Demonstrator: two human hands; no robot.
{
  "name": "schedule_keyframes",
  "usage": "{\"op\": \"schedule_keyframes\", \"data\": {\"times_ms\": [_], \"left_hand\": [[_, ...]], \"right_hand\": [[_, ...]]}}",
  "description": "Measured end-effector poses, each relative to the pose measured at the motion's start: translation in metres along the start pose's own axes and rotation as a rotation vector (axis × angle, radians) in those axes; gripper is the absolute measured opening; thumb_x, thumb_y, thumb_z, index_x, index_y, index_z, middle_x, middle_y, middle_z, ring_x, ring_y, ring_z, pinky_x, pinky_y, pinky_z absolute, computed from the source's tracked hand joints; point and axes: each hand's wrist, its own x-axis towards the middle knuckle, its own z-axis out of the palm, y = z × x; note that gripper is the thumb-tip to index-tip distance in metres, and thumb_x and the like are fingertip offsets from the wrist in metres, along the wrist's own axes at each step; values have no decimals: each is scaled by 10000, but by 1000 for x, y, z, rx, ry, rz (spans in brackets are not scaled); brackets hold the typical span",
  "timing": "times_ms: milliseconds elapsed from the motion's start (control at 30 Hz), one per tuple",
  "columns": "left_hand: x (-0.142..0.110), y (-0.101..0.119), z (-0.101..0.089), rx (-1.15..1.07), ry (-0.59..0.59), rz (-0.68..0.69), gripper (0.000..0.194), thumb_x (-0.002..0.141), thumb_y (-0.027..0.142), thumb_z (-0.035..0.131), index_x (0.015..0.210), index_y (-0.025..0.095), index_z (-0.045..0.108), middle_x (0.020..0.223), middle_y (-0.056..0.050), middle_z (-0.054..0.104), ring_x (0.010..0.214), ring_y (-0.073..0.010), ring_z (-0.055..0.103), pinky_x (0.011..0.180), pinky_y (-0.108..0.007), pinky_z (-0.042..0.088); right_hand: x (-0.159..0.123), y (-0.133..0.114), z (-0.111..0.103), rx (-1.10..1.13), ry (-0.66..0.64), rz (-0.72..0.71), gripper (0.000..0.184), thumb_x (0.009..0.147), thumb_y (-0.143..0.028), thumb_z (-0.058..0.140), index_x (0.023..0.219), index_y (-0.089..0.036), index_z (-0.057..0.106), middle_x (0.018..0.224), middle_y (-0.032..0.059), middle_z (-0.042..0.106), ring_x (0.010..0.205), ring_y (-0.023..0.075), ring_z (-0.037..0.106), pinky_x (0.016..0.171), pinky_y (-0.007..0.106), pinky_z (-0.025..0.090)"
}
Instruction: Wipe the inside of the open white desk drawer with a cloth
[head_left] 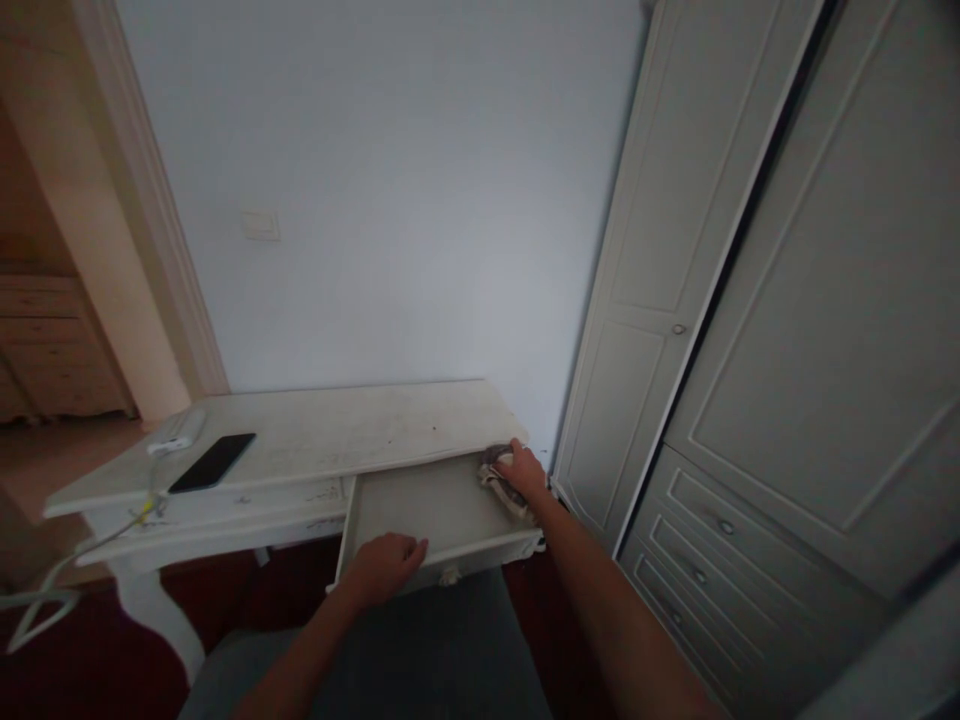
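A white drawer (420, 510) is pulled out from the white table (360, 420), and its bottom shows bare between my hands. My right hand (525, 470) grips a crumpled brown-and-beige cloth (495, 470) at the drawer's back right corner, with part of the cloth hanging along the right side wall. At the drawer's front edge, left of the knob (448, 575), rests my left hand (386, 565). Its fingers are curled over or against the front panel; whether they grip the rim is partly hidden.
A dark phone (213, 463) and a white power strip (178, 430) with a cable lie on the table's left end. Grey-white wardrobe doors (675, 300) and drawers (724, 525) stand close on the right. A pale wall with a switch (260, 226) rises behind the table.
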Motion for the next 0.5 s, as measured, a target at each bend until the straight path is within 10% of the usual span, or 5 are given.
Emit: {"op": "schedule_keyframes", "data": {"times_ms": [300,500], "left_hand": [[-4,3,1,13,64,-26,661,1025,561,232,944,221,793,1019,-158,803,987,-306,743,863,-400,492],[-2,3,3,25,70,-34,683,1024,567,214,944,227,801,1028,-154,809,995,-300,748,873,-397,498]], "right_hand": [[-50,70,-27,28,-254,-209,536,746,-498,806,1210,-260,688,1197,54,767,1082,290,718,889,360,518],[-66,48,-16,-47,-123,-132,530,838,-466,728,1289,-210,619,1141,156,755,1056,340,718,859,395,499]]}}
